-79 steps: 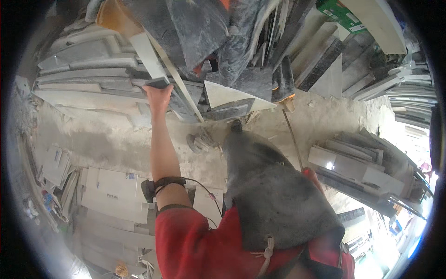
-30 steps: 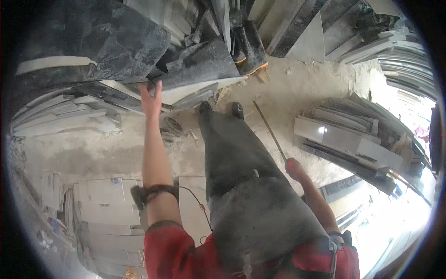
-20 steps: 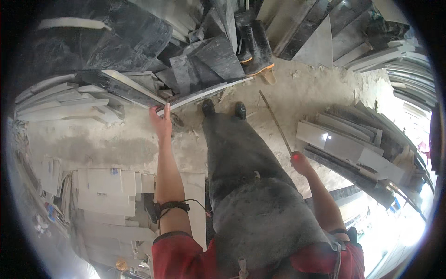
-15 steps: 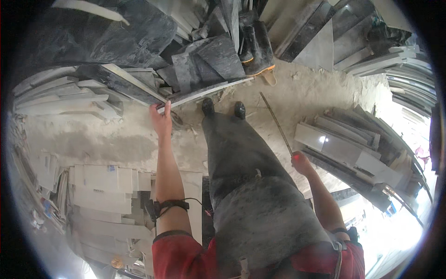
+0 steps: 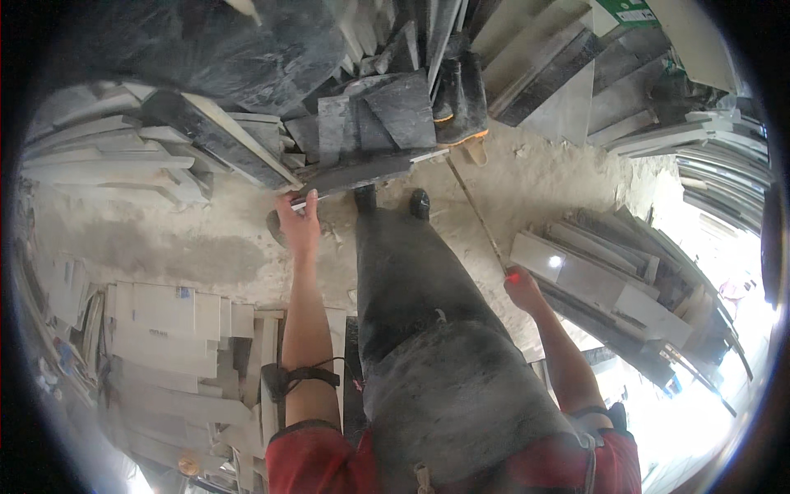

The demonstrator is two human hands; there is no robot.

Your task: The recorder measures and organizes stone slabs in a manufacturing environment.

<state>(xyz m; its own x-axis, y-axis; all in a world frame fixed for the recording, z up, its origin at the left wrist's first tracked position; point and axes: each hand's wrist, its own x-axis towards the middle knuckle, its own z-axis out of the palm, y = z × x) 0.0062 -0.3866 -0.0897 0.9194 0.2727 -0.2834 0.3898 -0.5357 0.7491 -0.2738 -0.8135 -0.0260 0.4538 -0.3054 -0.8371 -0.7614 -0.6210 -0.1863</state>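
Since half a second ago the left hand (image 5: 301,224) has drifted slightly rightward and nearer the body, the dark slab (image 5: 362,172) it holds now shows more of its broad face, and the tip of the thin strip (image 5: 479,216) has come up to the slab's far end in this view. With twelve at the top, the slab lies toward eleven o'clock, beneath dark offcuts (image 5: 378,115) at twelve and left of the boots (image 5: 469,99) near one. The left hand, between nine and ten, has thumb and fingers clamped on the slab's left end. The right hand (image 5: 523,290), between three and four, is curled around the near end of the strip, which looks like a measuring tape; how each finger sits cannot be told. A stack of slabs (image 5: 609,276) stands just beyond it at three. Good handling here, I judge, means a firm pinch kept well onto the slab, its tilt changed slowly so the offcuts behind do not slide, and the strip held straight without bowing. The shoes (image 5: 420,203) look close under the slab's near edge, contact unclear, so stepping them back would be prudent should that grip slip.
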